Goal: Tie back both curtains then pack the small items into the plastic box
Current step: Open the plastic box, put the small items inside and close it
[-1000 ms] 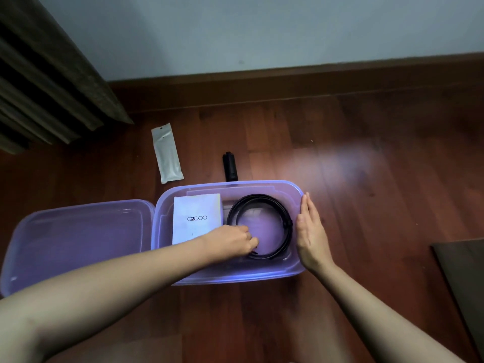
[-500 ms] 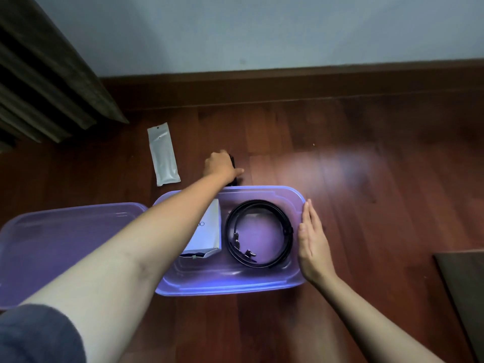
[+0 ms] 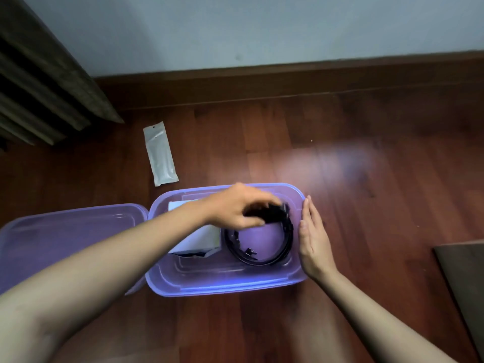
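Left hand [image 3: 235, 208]: fingers curled round a small black object [image 3: 272, 214] above the box's far end; blur hides its shape.
Right hand [image 3: 313, 239]: fingers straight, flat against the box's right outer wall.
Box: translucent purple plastic box [image 3: 225, 286] on the wooden floor [image 3: 379, 205], its lid [image 3: 65, 231] lying open at left.
Inside: coiled black belt [image 3: 285, 247], far arc hidden; white cardboard packet [image 3: 201, 239] half covered by the left forearm.
Floor: flat white plastic pouch [image 3: 160, 153] beyond the box.
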`<action>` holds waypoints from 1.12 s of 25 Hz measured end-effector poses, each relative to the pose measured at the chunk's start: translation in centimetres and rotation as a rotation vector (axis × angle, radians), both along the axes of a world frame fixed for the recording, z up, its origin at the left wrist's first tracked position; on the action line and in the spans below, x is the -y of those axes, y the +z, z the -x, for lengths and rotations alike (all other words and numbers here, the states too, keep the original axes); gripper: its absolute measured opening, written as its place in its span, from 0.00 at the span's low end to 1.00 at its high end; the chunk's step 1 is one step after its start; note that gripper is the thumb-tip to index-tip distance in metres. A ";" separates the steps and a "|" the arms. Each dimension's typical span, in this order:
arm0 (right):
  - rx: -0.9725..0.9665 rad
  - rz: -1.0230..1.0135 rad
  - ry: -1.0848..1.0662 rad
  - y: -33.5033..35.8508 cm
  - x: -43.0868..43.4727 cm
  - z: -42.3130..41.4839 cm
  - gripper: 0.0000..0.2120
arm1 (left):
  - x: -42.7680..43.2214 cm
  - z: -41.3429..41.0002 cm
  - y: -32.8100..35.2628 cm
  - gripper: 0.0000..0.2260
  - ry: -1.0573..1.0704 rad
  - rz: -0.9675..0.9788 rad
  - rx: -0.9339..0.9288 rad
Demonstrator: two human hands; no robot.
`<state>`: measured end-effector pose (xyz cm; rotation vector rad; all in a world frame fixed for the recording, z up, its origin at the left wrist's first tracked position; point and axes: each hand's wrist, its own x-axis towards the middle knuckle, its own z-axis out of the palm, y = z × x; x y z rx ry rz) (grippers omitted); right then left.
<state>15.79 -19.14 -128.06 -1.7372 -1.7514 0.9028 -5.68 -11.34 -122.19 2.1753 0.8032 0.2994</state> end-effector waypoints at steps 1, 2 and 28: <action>0.005 -0.002 0.003 0.0 0.0 0.0 0.42 | 0.4 -0.6 -0.8 0.20 -0.141 -0.079 -0.200; 0.010 -0.002 0.006 0.0 0.0 0.1 0.43 | 0.7 -1.4 -1.7 0.21 -0.225 -0.164 -0.421; 0.091 0.008 -0.003 0.1 0.0 0.2 0.36 | -7.6 13.0 -7.2 0.33 1.151 0.182 -0.858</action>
